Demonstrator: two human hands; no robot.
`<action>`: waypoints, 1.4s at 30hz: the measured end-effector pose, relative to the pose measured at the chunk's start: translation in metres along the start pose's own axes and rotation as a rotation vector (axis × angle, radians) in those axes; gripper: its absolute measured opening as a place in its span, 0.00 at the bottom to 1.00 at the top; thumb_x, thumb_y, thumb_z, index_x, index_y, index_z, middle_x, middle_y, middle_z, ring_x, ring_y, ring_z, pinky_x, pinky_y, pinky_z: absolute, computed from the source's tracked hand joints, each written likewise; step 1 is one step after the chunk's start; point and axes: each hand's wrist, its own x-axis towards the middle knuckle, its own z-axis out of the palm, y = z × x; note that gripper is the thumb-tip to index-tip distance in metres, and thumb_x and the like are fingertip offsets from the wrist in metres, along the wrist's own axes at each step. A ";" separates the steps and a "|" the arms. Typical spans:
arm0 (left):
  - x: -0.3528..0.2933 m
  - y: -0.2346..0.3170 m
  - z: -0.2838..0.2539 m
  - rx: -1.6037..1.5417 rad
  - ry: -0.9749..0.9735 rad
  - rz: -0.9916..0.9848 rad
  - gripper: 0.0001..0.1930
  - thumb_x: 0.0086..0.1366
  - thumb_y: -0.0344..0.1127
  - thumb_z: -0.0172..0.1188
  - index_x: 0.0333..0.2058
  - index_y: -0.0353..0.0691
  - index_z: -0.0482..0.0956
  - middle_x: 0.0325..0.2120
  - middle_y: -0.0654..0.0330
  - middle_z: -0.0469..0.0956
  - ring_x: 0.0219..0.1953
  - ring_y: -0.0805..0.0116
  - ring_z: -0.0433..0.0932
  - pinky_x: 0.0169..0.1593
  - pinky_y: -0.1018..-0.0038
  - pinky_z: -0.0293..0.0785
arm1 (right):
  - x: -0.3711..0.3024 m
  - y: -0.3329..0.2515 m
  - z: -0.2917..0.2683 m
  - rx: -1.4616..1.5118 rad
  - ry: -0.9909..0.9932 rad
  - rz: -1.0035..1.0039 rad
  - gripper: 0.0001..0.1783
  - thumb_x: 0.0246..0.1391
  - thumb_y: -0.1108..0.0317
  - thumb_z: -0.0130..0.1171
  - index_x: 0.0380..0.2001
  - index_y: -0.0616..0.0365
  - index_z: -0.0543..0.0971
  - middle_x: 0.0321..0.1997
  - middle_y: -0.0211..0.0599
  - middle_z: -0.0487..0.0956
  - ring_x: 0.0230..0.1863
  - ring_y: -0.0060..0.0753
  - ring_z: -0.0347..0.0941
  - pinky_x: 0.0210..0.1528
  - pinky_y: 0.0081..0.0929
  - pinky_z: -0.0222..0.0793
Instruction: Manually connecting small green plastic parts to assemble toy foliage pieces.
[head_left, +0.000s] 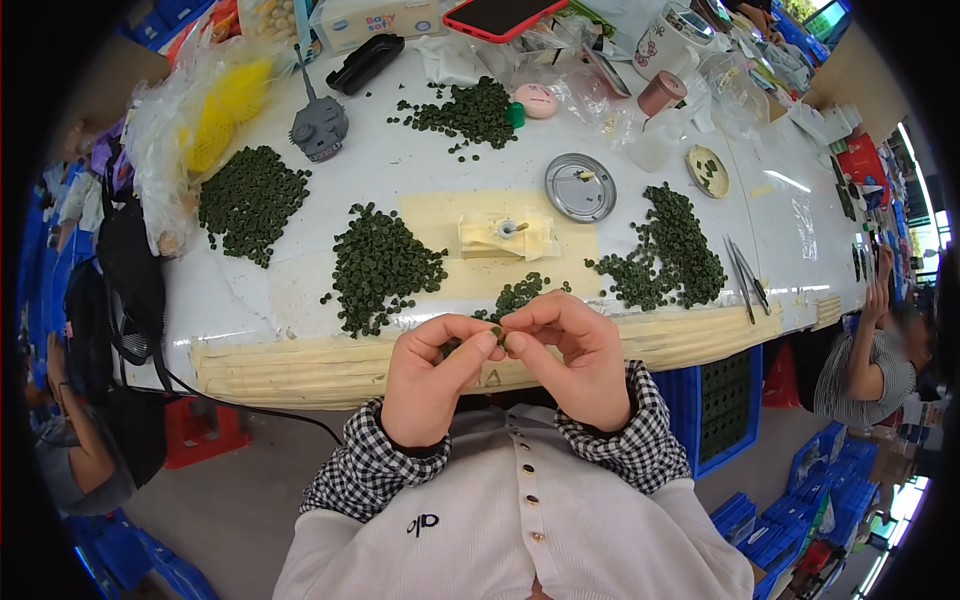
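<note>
Both hands meet at the tabletop [300, 290] edge, left hand [432, 378] and right hand [572, 350] each with grip pinched on a small green disc [506, 338], loose piles [380, 265] just beyond.

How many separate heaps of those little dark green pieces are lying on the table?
5 heaps: far left, centre-left, top middle, right, and a small one just beyond the hands, partly hidden. Stray pieces lie between.

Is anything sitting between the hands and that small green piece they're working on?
Nothing visible does. The left hand and right hand both pinch the small green piece directly at their fingertips, held above the table edge.
</note>
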 end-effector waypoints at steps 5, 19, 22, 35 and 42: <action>0.010 0.016 -0.017 -0.299 0.113 -0.002 0.07 0.65 0.33 0.48 0.37 0.37 0.72 0.23 0.64 0.72 0.15 0.84 0.54 0.20 0.86 0.52 | 0.002 -0.003 -0.013 -0.120 0.048 -0.057 0.07 0.48 0.79 0.56 0.33 0.66 0.76 0.32 0.36 0.74 0.31 0.21 0.73 0.35 0.16 0.69; 0.012 0.027 -0.018 -0.620 0.104 -0.002 0.12 0.67 0.28 0.41 0.47 0.32 0.67 0.36 0.56 0.72 0.26 0.78 0.64 0.28 0.84 0.64 | 0.012 0.001 -0.032 -0.916 0.039 -0.314 0.07 0.38 0.76 0.62 0.25 0.61 0.77 0.25 0.35 0.74 0.30 0.37 0.67 0.33 0.28 0.63; 0.011 0.022 -0.016 -0.584 0.140 -0.020 0.11 0.67 0.32 0.42 0.44 0.33 0.69 0.34 0.56 0.74 0.24 0.77 0.64 0.28 0.82 0.63 | 0.015 0.005 -0.026 -0.987 0.029 -0.348 0.07 0.38 0.75 0.63 0.25 0.60 0.77 0.25 0.34 0.74 0.30 0.36 0.67 0.33 0.28 0.63; 0.009 0.013 -0.009 -0.402 -0.005 -0.050 0.12 0.67 0.32 0.43 0.45 0.34 0.68 0.30 0.66 0.69 0.24 0.82 0.60 0.28 0.86 0.59 | 0.012 0.013 -0.027 -0.940 0.060 -0.436 0.06 0.40 0.75 0.61 0.25 0.60 0.75 0.24 0.35 0.74 0.27 0.36 0.68 0.31 0.28 0.65; 0.009 0.005 -0.014 -0.416 -0.080 -0.090 0.14 0.67 0.31 0.44 0.48 0.33 0.68 0.30 0.65 0.70 0.23 0.82 0.59 0.27 0.86 0.58 | 0.009 0.007 -0.028 -0.851 0.102 -0.381 0.07 0.40 0.78 0.61 0.26 0.62 0.76 0.25 0.36 0.75 0.28 0.37 0.69 0.30 0.27 0.66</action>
